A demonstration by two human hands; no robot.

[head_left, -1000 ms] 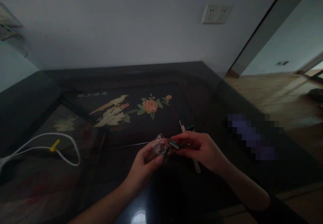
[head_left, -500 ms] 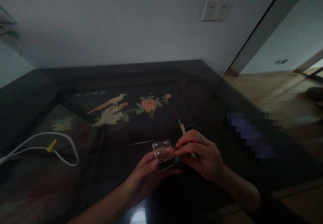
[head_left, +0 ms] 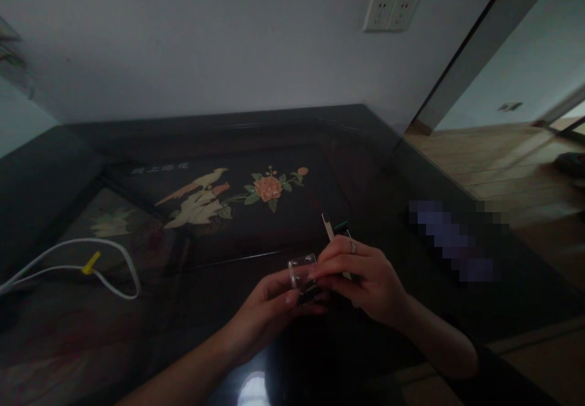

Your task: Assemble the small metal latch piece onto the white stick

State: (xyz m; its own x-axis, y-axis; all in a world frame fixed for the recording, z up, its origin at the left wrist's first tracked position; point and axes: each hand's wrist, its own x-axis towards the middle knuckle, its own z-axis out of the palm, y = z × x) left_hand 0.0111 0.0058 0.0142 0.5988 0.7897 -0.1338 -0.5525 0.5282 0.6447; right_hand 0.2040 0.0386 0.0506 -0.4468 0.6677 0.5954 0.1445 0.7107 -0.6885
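A small clear plastic box (head_left: 302, 272) with a dark lower part is held over the dark table (head_left: 274, 135). My left hand (head_left: 267, 305) grips it from the left, thumb on the near side and fingers beneath. On the box's right edge, my right hand (head_left: 361, 275) has its thumb and fingers pinched together; what lies between the fingertips is mostly hidden. Just beyond the right hand are a slim light-coloured strip (head_left: 328, 226) and a dark green item (head_left: 340, 227), both partly covered by the fingers.
To the left, a white cable (head_left: 125, 259) with a yellow tag (head_left: 91, 263) lies looped. A blurred purple-blue object (head_left: 450, 238) is on the right side of the table. Wall sockets (head_left: 392, 13) are above the far edge.
The clear box has shifted slightly right and tilted, closer under my right fingers. My right hand has moved a little left, showing more of the dark green item.
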